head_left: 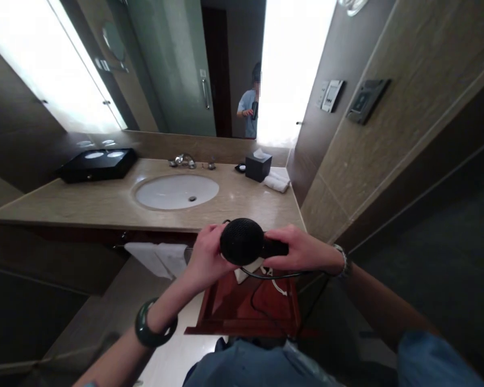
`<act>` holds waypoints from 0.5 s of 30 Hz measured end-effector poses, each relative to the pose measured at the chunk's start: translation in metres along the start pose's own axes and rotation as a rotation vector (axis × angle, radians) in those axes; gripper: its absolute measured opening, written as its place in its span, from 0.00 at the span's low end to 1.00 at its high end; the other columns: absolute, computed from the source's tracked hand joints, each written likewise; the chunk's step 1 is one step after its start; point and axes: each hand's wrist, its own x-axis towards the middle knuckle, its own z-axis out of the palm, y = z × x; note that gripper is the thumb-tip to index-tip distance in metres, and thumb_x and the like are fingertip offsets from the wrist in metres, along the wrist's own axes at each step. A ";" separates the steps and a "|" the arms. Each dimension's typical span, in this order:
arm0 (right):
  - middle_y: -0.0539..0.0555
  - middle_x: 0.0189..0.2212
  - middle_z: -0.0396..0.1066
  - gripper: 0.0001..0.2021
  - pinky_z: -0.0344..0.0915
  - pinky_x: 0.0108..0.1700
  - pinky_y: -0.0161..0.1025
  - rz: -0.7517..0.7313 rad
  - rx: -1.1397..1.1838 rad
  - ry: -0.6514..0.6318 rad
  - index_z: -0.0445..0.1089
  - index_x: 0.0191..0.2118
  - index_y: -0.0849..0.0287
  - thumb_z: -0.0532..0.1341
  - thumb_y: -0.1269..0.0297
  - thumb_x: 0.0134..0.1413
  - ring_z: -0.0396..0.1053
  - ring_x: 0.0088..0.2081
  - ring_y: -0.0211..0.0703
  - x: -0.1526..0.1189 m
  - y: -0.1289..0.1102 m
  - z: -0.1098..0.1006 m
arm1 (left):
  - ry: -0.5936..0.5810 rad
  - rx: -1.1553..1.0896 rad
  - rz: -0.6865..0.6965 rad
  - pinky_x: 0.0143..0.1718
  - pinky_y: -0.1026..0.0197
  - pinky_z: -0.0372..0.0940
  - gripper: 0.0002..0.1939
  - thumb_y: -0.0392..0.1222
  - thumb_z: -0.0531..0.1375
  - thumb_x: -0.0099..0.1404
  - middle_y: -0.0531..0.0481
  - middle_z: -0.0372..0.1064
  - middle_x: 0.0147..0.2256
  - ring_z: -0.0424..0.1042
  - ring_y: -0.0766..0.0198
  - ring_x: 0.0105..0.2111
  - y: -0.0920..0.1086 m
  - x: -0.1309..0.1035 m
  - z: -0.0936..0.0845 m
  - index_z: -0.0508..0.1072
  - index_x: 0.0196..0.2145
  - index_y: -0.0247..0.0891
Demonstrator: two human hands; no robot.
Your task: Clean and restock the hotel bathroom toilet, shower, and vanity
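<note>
I hold a black hair dryer (242, 241) in both hands, in front of the vanity counter (105, 201). My left hand (205, 257) grips its rounded rear end; a green bangle sits on that wrist. My right hand (300, 251) wraps the handle side, with a watch on the wrist. The dryer's black cord (262, 290) loops down into an open reddish wooden drawer (246, 312) below my hands. Something white lies in the drawer, partly hidden by the dryer.
A white oval sink (176, 191) with a chrome tap (184, 160) is set in the counter. A black tray (99, 164) stands at left, a black tissue box (258, 165) and folded white towel (277, 181) at right. White towels (157, 258) hang under the counter. Wall on the right.
</note>
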 end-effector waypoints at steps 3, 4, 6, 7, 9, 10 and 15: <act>0.47 0.26 0.67 0.11 0.56 0.31 0.33 -0.136 -0.072 -0.081 0.74 0.36 0.64 0.68 0.59 0.57 0.62 0.28 0.33 0.012 -0.006 -0.022 | -0.021 0.149 0.132 0.55 0.40 0.62 0.29 0.48 0.70 0.51 0.40 0.75 0.49 0.71 0.45 0.50 0.006 0.010 -0.012 0.75 0.50 0.39; 0.47 0.26 0.66 0.12 0.57 0.31 0.32 -0.153 -0.053 -0.101 0.74 0.35 0.64 0.68 0.59 0.56 0.62 0.28 0.33 0.017 -0.007 -0.028 | -0.028 0.103 0.081 0.55 0.41 0.63 0.29 0.49 0.70 0.51 0.40 0.75 0.50 0.71 0.45 0.50 0.009 0.012 -0.014 0.75 0.50 0.38; 0.45 0.25 0.66 0.14 0.58 0.29 0.30 -0.113 0.083 -0.113 0.74 0.35 0.63 0.67 0.54 0.57 0.63 0.27 0.33 0.027 -0.006 -0.036 | -0.051 -0.078 -0.128 0.49 0.45 0.68 0.27 0.53 0.71 0.50 0.42 0.77 0.44 0.74 0.48 0.45 0.018 0.017 -0.015 0.76 0.44 0.36; 0.45 0.25 0.66 0.16 0.60 0.29 0.30 -0.078 0.182 -0.097 0.74 0.36 0.63 0.65 0.52 0.57 0.64 0.27 0.33 0.029 -0.003 -0.039 | -0.052 -0.167 -0.245 0.45 0.48 0.70 0.26 0.55 0.71 0.49 0.43 0.77 0.41 0.75 0.50 0.41 0.023 0.021 -0.017 0.76 0.41 0.35; 0.45 0.30 0.70 0.20 0.66 0.32 0.31 -0.036 0.353 -0.017 0.73 0.44 0.62 0.65 0.49 0.56 0.69 0.31 0.36 0.029 0.009 -0.040 | 0.004 -0.260 -0.414 0.41 0.52 0.71 0.29 0.56 0.72 0.45 0.45 0.76 0.37 0.75 0.52 0.38 0.029 0.027 -0.022 0.74 0.39 0.35; 0.46 0.34 0.72 0.23 0.68 0.35 0.33 -0.032 0.386 0.027 0.71 0.49 0.61 0.66 0.49 0.54 0.71 0.34 0.37 0.026 0.018 -0.037 | 0.057 -0.269 -0.443 0.42 0.53 0.71 0.31 0.56 0.73 0.43 0.46 0.76 0.37 0.75 0.52 0.39 0.030 0.030 -0.025 0.73 0.40 0.34; 0.52 0.33 0.72 0.12 0.68 0.40 0.40 0.056 0.132 0.175 0.70 0.40 0.62 0.63 0.57 0.61 0.69 0.35 0.42 0.008 0.063 0.010 | 0.237 -0.321 -0.613 0.40 0.57 0.70 0.32 0.53 0.74 0.41 0.48 0.74 0.36 0.74 0.55 0.39 0.017 0.022 -0.028 0.70 0.40 0.35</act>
